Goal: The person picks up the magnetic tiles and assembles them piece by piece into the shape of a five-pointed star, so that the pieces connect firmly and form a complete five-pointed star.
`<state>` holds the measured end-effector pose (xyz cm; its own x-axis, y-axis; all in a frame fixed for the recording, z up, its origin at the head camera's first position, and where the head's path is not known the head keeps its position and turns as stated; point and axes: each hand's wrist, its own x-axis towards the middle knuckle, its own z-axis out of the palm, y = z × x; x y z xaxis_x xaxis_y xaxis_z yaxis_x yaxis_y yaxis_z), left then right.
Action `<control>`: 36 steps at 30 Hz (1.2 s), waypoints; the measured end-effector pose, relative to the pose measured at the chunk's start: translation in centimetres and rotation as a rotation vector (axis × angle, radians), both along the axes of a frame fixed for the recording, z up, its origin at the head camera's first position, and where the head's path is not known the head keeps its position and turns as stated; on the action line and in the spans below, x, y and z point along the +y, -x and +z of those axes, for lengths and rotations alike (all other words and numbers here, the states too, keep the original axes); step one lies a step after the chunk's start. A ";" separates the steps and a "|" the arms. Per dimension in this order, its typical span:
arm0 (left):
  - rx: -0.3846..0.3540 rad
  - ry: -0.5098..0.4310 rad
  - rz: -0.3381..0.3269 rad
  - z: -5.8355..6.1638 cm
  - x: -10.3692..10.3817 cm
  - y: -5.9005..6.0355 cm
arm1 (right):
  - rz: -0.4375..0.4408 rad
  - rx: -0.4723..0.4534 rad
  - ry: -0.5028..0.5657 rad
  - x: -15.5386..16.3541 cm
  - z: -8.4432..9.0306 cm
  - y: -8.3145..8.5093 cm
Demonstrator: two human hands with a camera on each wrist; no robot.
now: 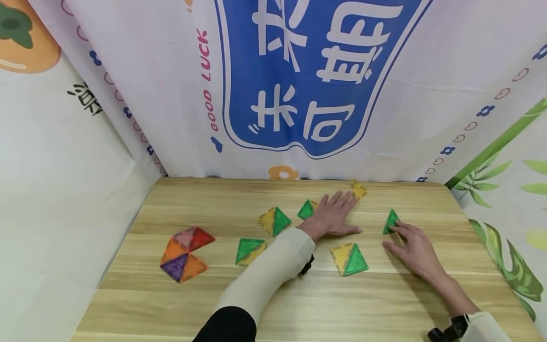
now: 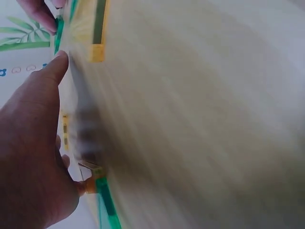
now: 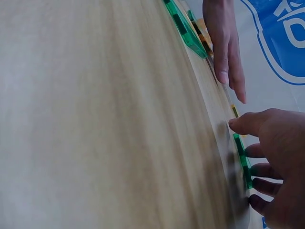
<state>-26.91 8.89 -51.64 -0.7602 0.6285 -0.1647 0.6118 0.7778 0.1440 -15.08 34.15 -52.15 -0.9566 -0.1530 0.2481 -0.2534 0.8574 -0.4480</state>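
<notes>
Lengthwise, the green triangle (image 1: 390, 223) points away, right hand (image 1: 414, 248) loosely touching, left hand (image 1: 333, 216) splayed.

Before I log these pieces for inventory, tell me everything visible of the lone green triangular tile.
The green triangular tile looks like thin translucent plastic, with darker patches along its edge. It lies alone, apparently flat, on the right of the wood-grained tabletop, one corner toward the back. The right grip touches its right side.
</notes>
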 end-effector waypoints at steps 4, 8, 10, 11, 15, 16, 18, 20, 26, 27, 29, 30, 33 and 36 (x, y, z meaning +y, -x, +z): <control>-0.013 0.031 0.011 0.3 0.4 -0.1 | -0.003 0.000 0.003 -0.1 0.1 0.0; -0.017 0.060 0.012 0.5 0.5 -0.3 | -0.006 -0.013 0.001 -0.1 0.2 0.0; -0.012 0.062 0.010 0.5 0.4 -0.3 | -0.007 -0.020 0.000 -0.1 0.3 0.0; -0.009 0.062 0.009 0.5 0.4 -0.3 | -0.006 -0.024 0.001 -0.1 0.3 0.0; -0.018 0.065 0.005 0.5 0.4 -0.4 | -0.001 -0.042 0.005 -0.1 0.3 0.1; -0.022 0.067 0.002 0.5 0.3 -0.5 | -0.001 -0.043 0.004 0.0 0.3 0.0; -0.027 0.063 -0.014 0.7 0.3 -0.7 | -0.001 -0.049 0.002 0.1 0.4 0.0; -0.030 0.069 -0.030 1.0 0.2 -0.8 | 0.000 -0.050 0.003 0.3 0.4 0.0; -0.019 0.098 -0.080 1.9 -0.4 -1.6 | 0.021 0.009 0.008 0.7 0.6 -0.3; -0.013 0.103 -0.091 2.0 -0.6 -1.8 | 0.025 0.020 0.007 0.8 0.6 -0.3; -0.003 0.116 -0.116 2.2 -0.9 -2.1 | 0.029 0.035 0.001 1.0 0.5 -0.4; -0.002 0.119 -0.127 2.2 -1.0 -2.3 | 0.029 0.040 -0.003 1.1 0.5 -0.5; 0.002 0.121 -0.165 2.3 -1.4 -2.7 | 0.029 0.056 -0.021 1.4 0.4 -0.6; 0.004 0.092 -0.205 2.4 -1.6 -2.9 | 0.027 0.077 -0.027 1.6 0.2 -0.7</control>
